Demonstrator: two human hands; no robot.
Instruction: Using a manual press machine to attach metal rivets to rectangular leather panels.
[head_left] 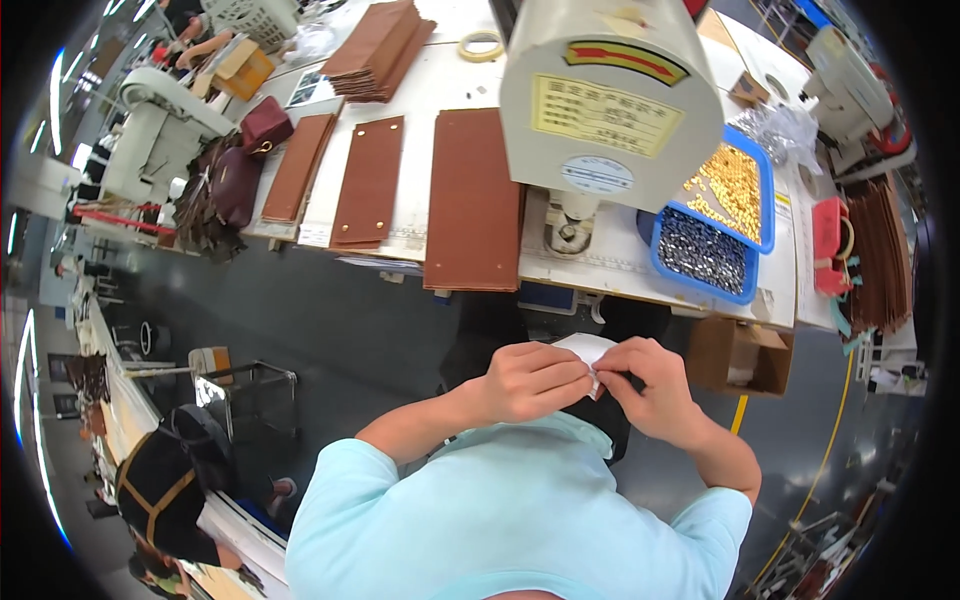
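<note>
Close to my chest, just off the table's near edge, both hands meet at a small white sheet (585,346) that looks like paper or thin film. My left hand (530,382) is closed, its fingertips pressed on the sheet's lower edge. Opposite it, my right hand (650,388) pinches the same spot between thumb and fingers. Part of the sheet is hidden behind the fingers. Beyond my hands stands a cream-coloured press machine (610,100). Left of it lies a large brown leather-like panel (473,200), overhanging the table's front edge.
Blue trays hold gold fasteners (725,190) and dark metal fasteners (700,252). Brown panels with studs (370,180), a panel stack (375,50) and a tape roll (480,46) lie on the table (560,268). A cardboard box (745,355) stands below, right. Another person (170,480) is lower left.
</note>
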